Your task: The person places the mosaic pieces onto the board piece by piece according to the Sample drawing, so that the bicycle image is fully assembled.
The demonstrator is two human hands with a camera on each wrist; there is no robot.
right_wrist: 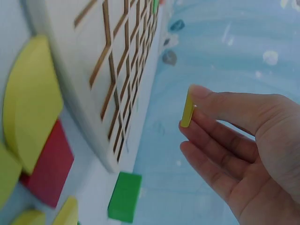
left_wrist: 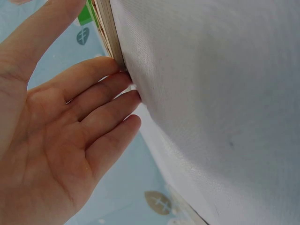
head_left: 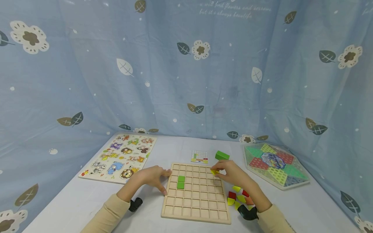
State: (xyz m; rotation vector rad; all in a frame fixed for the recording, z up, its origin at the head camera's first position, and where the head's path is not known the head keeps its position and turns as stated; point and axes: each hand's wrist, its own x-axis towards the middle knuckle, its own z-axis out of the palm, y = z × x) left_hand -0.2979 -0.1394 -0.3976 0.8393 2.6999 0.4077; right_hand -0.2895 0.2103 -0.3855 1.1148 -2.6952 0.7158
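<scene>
The right hand (head_left: 230,171) pinched a thin yellow piece (head_left: 215,171) between thumb and fingers by the far right corner of the grid board (head_left: 196,220), while the left hand (head_left: 152,176), fingers loosely extended and gripping nothing, rested against the board's left edge. Seating the piece well would likely have called for keeping the board steady, squaring the piece to a compartment and lowering it level. The right-wrist view showed the piece edge-on and apart from the board, a gap the head view left unclear; the left-wrist view showed fingertips at the board's side.
</scene>
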